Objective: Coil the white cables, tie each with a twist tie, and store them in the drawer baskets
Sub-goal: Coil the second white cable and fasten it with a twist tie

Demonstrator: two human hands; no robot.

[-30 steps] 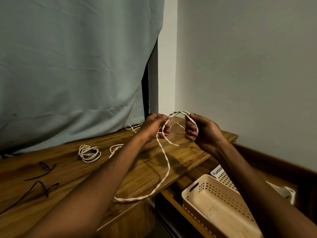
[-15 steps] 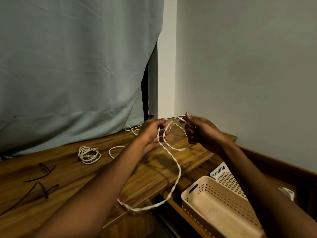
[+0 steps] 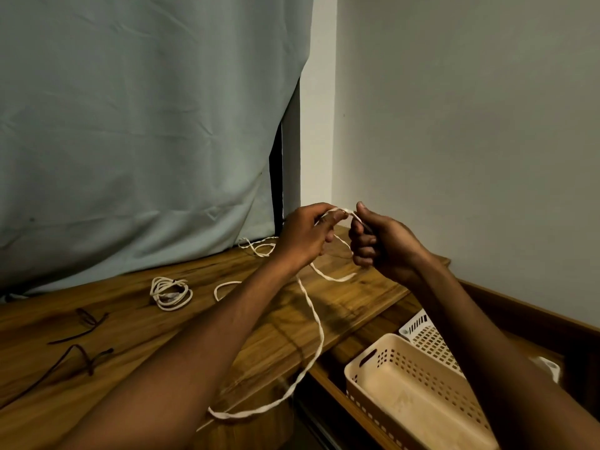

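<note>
Your left hand (image 3: pixel 303 237) and right hand (image 3: pixel 380 243) are meeting above the counter's (image 3: pixel 130 336) far right corner, each pinching the top of one white cable (image 3: pixel 316 323) between thumb and fingers. The cable is arching across the short gap between your hands. From there its long run is hanging down and toward you, crossing the counter's right edge, then curling left into a low loop below the counter's front edge. A shorter bight is sagging under your right hand, near the counter's surface.

One coiled white cable (image 3: pixel 170 292) is lying flat near the middle of the counter, well apart from your hands. Further loose white cable (image 3: pixel 258 246) is trailing along the far edge by the curtain (image 3: pixel 146 125); you cannot tell whether it belongs to the held one. Two dark twist ties (image 3: pixel 81 355) are lying toward the left end.

Two baskets are sitting in the open drawer (image 3: pixel 535 319) at right: a beige basket (image 3: pixel 418 394) nearest, a white basket (image 3: pixel 428 339) just behind it.
</note>
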